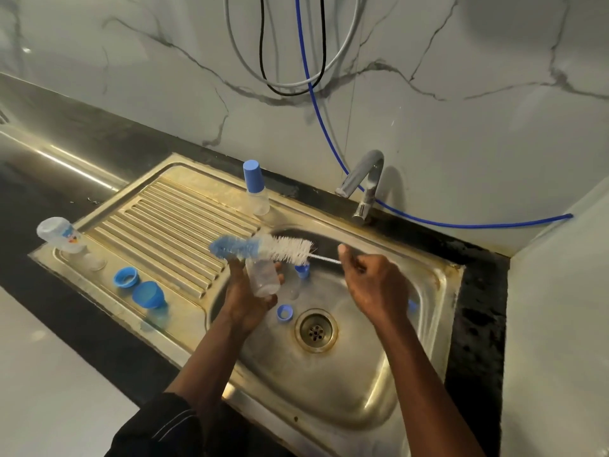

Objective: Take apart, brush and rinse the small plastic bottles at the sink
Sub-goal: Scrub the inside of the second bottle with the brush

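marbled wall panels back a dark tabletop that carries a stainless steel sink (441, 291) with a ribbed drainboard (171, 219) on its left. over the basin the left hand (244, 303) wraps its fingers round a clear uncapped bottle (263, 278) and holds it tilted above the bowl, likely so that drips fall into the sink and not on the tabletop. the right hand (372, 285) pinches the wire handle of a bottle brush (260, 248). its white bristles and blue sponge tip lie crosswise just above the bottle, outside it. the grip far back on the wire seems meant to leave the whole head free to go down the neck. loose parts sit apart from the work: a blue ring (125, 277) and a blue cap (148, 293) on the drainboard's near edge, and a second blue ring (284, 313) in the basin beside the drain (316, 329). a capped bottle (255, 189) stands at the back rim, apparently waiting its turn. a printed clear bottle (62, 234) rests at the drainboard's far left corner. no water shows running from the tap (362, 183).
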